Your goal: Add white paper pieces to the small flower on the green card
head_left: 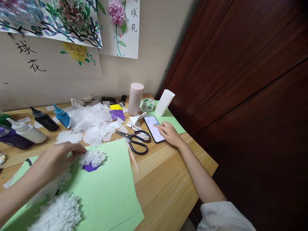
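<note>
My left hand [64, 157] reaches in from the left with bent fingers. Its fingertips close at the left edge of a small white paper flower [93, 158], under which a purple piece [90, 167] shows. This flower is on a green sheet of paper [113, 186]. Two more fluffy white paper flowers rest nearer to me, one [59, 213] in plain sight and another [56, 184] partly behind my left forearm. On the right, my right hand [169, 133] lies over a lit smartphone [154, 128], index finger stretched onto the screen, the phone itself flat on the table.
Black-handled scissors [134, 138] and a wooden stick [133, 158] lie between my hands. Behind them are a heap of white paper scraps [89, 118], a pink bottle [136, 99], a tape roll [148, 105] and a white holder [165, 102]. Paint bottles [44, 118] stand or lie left.
</note>
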Motion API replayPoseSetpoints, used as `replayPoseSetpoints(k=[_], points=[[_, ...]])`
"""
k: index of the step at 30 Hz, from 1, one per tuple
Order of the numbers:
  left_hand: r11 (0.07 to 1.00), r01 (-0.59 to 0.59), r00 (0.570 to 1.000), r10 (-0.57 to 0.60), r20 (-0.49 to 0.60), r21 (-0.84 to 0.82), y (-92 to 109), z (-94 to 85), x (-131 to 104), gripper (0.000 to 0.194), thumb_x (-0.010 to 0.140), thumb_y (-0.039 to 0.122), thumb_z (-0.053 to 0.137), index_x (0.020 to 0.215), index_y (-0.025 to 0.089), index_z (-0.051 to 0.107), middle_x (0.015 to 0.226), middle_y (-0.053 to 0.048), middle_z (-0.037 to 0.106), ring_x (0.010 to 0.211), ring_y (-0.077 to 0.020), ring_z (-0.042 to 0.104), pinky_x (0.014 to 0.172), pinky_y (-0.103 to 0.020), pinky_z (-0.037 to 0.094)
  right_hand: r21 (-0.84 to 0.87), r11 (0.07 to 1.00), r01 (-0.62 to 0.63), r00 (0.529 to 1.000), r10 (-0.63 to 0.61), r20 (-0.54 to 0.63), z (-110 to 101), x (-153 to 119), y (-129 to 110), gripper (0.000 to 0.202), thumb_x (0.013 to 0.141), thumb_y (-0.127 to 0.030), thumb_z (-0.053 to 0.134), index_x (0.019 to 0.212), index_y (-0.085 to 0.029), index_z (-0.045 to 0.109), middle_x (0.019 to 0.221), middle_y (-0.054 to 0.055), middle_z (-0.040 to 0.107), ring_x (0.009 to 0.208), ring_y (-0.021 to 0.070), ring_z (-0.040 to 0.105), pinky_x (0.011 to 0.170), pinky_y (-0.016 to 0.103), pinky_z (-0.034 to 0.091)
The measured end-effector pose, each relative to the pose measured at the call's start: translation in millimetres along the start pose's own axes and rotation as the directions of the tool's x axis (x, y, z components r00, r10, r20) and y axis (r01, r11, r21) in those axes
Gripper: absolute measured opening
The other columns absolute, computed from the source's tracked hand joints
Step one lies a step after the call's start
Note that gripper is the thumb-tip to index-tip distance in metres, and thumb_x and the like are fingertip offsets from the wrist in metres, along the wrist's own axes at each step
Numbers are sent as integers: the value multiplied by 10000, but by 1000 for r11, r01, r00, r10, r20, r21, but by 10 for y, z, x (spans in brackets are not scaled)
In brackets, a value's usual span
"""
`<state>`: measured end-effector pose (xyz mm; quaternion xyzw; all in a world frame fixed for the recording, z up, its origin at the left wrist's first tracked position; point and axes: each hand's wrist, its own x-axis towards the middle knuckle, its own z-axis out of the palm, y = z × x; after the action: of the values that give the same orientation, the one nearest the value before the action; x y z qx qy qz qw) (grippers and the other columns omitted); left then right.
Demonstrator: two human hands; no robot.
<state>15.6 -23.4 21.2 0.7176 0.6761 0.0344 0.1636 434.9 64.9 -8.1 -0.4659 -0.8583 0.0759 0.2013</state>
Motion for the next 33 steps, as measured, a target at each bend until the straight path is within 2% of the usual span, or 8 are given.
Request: replayPoseSetpoints(k=[3, 5, 8, 11, 16, 21, 25, 33], points=[[1000, -6, 1000, 6, 7, 11, -10, 11, 11, 334, 711, 450, 411, 823, 269, 668, 873, -23, 704, 798, -219, 616, 710, -299, 442, 11, 1000, 12, 1000, -12, -21, -2, 1, -12, 374, 905, -273, 397, 1260, -291, 515, 902, 66, 501, 882, 208, 467, 822, 381, 403], [1000, -5, 1000, 5, 6, 21, -26, 24, 19, 329, 718, 447, 409, 825, 275, 667, 878, -18, 703, 800, -218, 615, 711, -300, 441, 19, 1000, 25, 999, -24, -38, -2, 4, -29, 379, 900, -278, 407, 1266, -298, 505, 1022, 82, 509, 955, 226, 456, 873, 412, 396], [1000, -5, 1000, 5, 2, 22, -43, 37, 26, 327, 723, 454, 410, 822, 280, 668, 876, -13, 705, 794, -219, 616, 706, -299, 442, 16, 999, 42, 998, -41, -43, 2, 9, -68, 387, 901, -292, 408, 1279, -302, 486, 1219, 86, 464, 1099, 255, 408, 957, 460, 352], [1000, -6, 1000, 6, 11, 16, -38, 32, 21, 327, 723, 452, 410, 827, 276, 666, 879, -16, 704, 797, -221, 617, 706, -300, 442, 8, 998, 56, 998, -56, -20, 18, 11, -105, 389, 906, -312, 400, 1288, -299, 473, 1308, 79, 415, 1193, 258, 354, 1011, 467, 313], [1000, -6, 1000, 6, -2, 12, -25, 24, 12, 328, 714, 453, 414, 827, 274, 665, 881, -20, 703, 795, -223, 618, 702, -300, 446, 39, 999, 12, 1000, -12, 5, 16, -1, -82, 407, 910, -363, 388, 1311, -315, 436, 1367, 74, 368, 1242, 253, 330, 1023, 466, 318], [1000, -14, 1000, 14, -5, 15, -47, 42, 17, 319, 718, 451, 416, 824, 281, 665, 880, -15, 702, 797, -221, 618, 701, -301, 445, 33, 999, 41, 998, -39, -46, -79, -19, 24, 315, 918, -314, 381, 1111, -335, 629, 1338, 22, 430, 1221, 239, 342, 1032, 473, 287], [1000, -23, 1000, 23, -8, 13, -67, 50, 11, 309, 721, 436, 421, 827, 279, 665, 889, -15, 701, 805, -219, 617, 701, -298, 445, 18, 997, 79, 993, -77, -86, -138, -34, 68, 293, 898, -263, 425, 1025, -351, 675, 1304, -2, 489, 1186, 237, 370, 1024, 498, 273], [1000, -28, 999, 28, -16, 2, -69, 46, 6, 308, 716, 444, 431, 816, 279, 671, 873, -14, 707, 785, -215, 620, 697, -287, 448, 11, 997, 82, 996, -82, -30, -94, -23, 33, 325, 898, -242, 415, 1128, -356, 615, 1311, 4, 495, 1164, 248, 394, 990, 501, 313]])
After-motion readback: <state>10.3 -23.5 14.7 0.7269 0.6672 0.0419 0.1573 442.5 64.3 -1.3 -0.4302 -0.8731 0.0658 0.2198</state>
